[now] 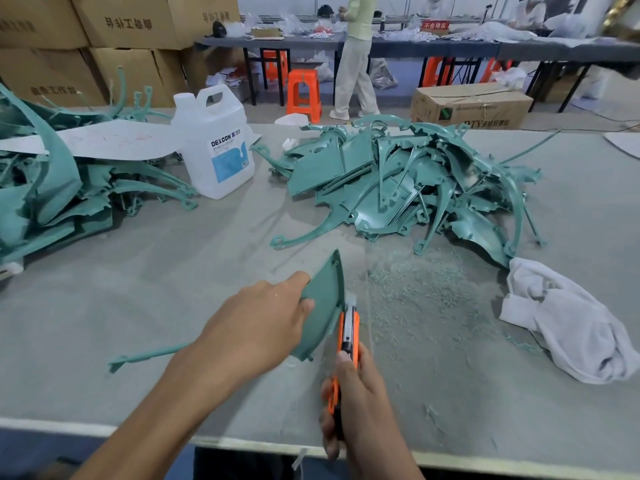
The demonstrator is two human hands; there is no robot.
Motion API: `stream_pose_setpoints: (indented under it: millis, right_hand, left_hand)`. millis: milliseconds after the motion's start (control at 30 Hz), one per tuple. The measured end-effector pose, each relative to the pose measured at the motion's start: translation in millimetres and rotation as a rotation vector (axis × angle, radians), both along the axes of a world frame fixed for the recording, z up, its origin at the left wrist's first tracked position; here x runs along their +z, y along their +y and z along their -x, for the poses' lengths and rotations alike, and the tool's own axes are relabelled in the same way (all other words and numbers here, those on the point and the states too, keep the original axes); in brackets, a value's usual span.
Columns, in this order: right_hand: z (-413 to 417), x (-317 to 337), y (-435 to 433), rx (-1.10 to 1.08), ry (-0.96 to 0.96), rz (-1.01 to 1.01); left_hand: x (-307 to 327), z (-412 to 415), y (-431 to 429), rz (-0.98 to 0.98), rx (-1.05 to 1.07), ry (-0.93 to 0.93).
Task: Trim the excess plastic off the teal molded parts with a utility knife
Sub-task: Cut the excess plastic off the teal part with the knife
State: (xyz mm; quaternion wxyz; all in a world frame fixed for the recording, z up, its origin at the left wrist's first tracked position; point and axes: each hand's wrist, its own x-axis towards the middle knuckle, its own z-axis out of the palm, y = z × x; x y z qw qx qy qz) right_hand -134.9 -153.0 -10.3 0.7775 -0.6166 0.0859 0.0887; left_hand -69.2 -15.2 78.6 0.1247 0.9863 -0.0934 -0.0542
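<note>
Left hand (258,325) grips curved teal molded plastic panel (323,306). Right hand (360,400) at 5 o'clock wraps orange utility knife (349,336), blade at panel's 3 o'clock edge.

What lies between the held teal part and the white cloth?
Head view: teal shavings strewn over the table, plus the utility knife against the part's edge.

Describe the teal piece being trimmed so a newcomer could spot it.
On the grey table, look nearer than the big teal pile. The piece is the fin-shaped panel gripped by the left hand, the only one with the orange utility knife against its edge.
</note>
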Motion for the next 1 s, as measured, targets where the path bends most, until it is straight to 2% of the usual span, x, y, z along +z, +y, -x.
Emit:
stream_pose_setpoints:
  millis: [167,267,400,533,633,700,833,1000]
  right_hand:
    - [-1.3,43.4,0.6,0.094,-0.218,-0.055]
    - [-3.6,34.8,-6.3,-0.009,-0.154,-0.092]
    - [-1.4,14.6,-4.1,-0.053,-0.027,0.027]
    - [1.9,34.8,4.8,0.036,-0.241,0.107]
    - [-4.1,50.0,-1.0,0.068,-0.273,0.010]
    - [-12.3,49.7,-16.0,-0.027,-0.189,-0.031]
    - [-22.8,24.7,-50.7,-0.248,0.003,0.010]
    - [-18.2,5.9,-68.3,-0.309,0.046,0.030]
  left_hand:
    - [-0.8,0.5,-1.7,-0.036,0.021,-0.013]
    - [-0.5,0.1,-0.5,-0.032,0.025,-0.009]
    - [-2.2,0.4,2.0,-0.009,0.008,-0.014]
    - [-2.1,2.4,1.0,-0.020,0.009,-0.021]
    - [-1.9,3.5,3.2,-0.034,0.001,-0.034]
    - [-2.1,4.8,8.1,0.016,0.018,-0.027]
    - [-0.3,6.7,25.1,0.118,0.013,-0.017]
    - [16.5,2.4,46.3,0.495,-0.027,0.062]
